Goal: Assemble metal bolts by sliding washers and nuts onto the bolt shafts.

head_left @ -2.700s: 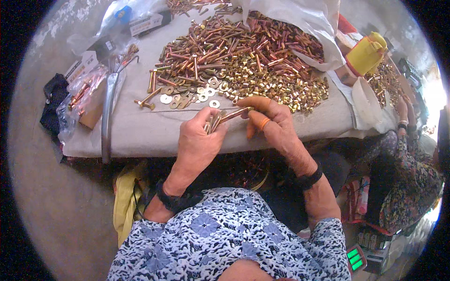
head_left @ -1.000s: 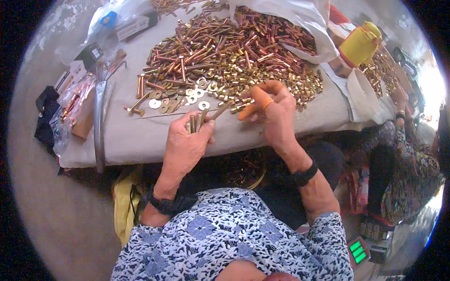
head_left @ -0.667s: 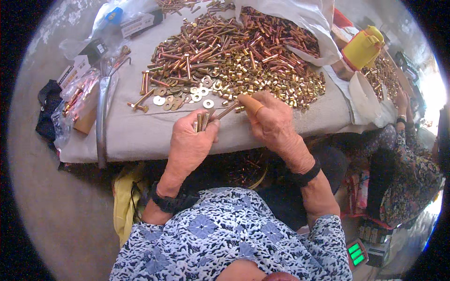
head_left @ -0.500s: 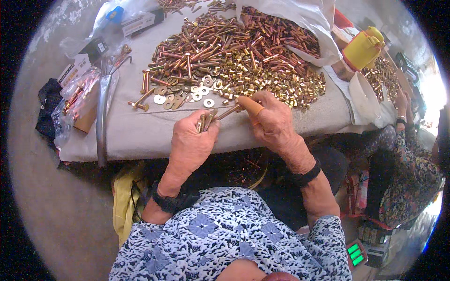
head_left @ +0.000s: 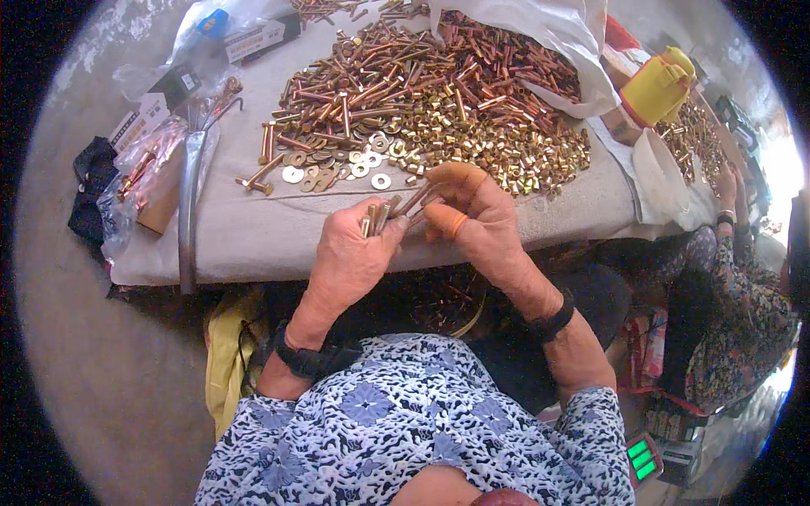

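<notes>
In my left hand [head_left: 350, 253], closed fingers grip several brass-coloured bolts [head_left: 380, 217], their ends poking up past the thumb. My right hand [head_left: 491, 228] is curled just to the right, orange finger cots on its thumb and forefinger. Between these two fingertips is the end of a bolt that slants over from the left hand; the fingers partly hide it. Both hands are above the cloth near the table's front edge. Just beyond them lie flat washers [head_left: 380, 181], short brass sleeves [head_left: 506, 160] and a large heap of long bolts [head_left: 371, 93].
A bent grey metal bar [head_left: 187, 219] hangs over the table's left front edge. Plastic bags and boxes [head_left: 256, 40] lie at the back left. On the right are a yellow jug [head_left: 658, 87], a white scoop-like container [head_left: 658, 181] and another person's hand [head_left: 726, 185] at more hardware.
My right hand's forefinger and thumb have moved apart and curl round the bolt end near my left hand. The view has shifted slightly; my left hand keeps its bolts.
</notes>
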The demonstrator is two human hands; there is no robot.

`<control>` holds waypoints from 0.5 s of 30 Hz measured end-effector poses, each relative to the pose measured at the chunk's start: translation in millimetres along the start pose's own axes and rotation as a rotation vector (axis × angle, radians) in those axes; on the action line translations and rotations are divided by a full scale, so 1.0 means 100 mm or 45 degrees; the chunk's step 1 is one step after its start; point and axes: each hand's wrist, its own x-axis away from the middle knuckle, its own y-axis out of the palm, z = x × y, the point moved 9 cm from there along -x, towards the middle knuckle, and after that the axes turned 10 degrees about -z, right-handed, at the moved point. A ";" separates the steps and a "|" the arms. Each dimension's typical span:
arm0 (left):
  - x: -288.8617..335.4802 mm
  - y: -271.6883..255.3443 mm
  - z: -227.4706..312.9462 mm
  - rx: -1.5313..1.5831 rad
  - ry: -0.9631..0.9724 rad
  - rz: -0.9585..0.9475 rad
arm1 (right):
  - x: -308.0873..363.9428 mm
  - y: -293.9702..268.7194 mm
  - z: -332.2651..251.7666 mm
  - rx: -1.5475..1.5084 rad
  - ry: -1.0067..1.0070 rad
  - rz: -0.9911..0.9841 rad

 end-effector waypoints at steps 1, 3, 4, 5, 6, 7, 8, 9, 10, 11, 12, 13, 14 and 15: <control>0.00 -0.02 -0.02 0.037 -0.043 0.023 | 0.00 -0.03 -0.02 -0.009 0.014 0.028; 0.01 -0.09 -0.05 0.114 -0.130 0.074 | -0.02 -0.11 -0.11 -0.025 0.043 0.078; 0.00 -0.09 -0.05 0.069 -0.120 0.058 | -0.03 -0.17 -0.18 0.003 0.045 0.126; 0.01 -0.09 -0.05 0.023 -0.112 0.040 | -0.03 -0.22 -0.21 0.007 0.051 0.158; 0.01 -0.08 -0.06 -0.023 -0.104 0.021 | -0.03 -0.28 -0.23 0.012 0.058 0.190; 0.00 -0.08 -0.08 -0.058 -0.093 0.020 | -0.02 -0.32 -0.24 0.017 0.064 0.221; -0.01 -0.06 -0.10 -0.092 -0.078 0.012 | -0.02 -0.33 -0.23 -0.051 0.024 0.209; -0.02 -0.04 -0.10 -0.126 -0.064 0.004 | -0.02 -0.33 -0.23 -0.024 0.042 0.206; -0.02 -0.03 -0.08 -0.149 -0.056 -0.005 | -0.01 -0.32 -0.23 0.004 0.061 0.202; -0.02 -0.03 -0.05 -0.175 -0.046 -0.013 | -0.02 -0.31 -0.23 0.030 0.077 0.198; -0.02 -0.03 -0.03 -0.200 -0.037 -0.021 | -0.02 -0.32 -0.22 0.014 0.073 0.192; -0.01 -0.03 0.00 -0.193 -0.016 -0.006 | -0.01 -0.32 -0.21 -0.002 0.069 0.187; -0.01 -0.03 0.02 -0.184 0.005 0.013 | -0.02 -0.32 -0.20 -0.017 0.065 0.178; -0.01 -0.04 0.04 -0.175 0.026 0.031 | -0.02 -0.30 -0.20 0.010 0.080 0.135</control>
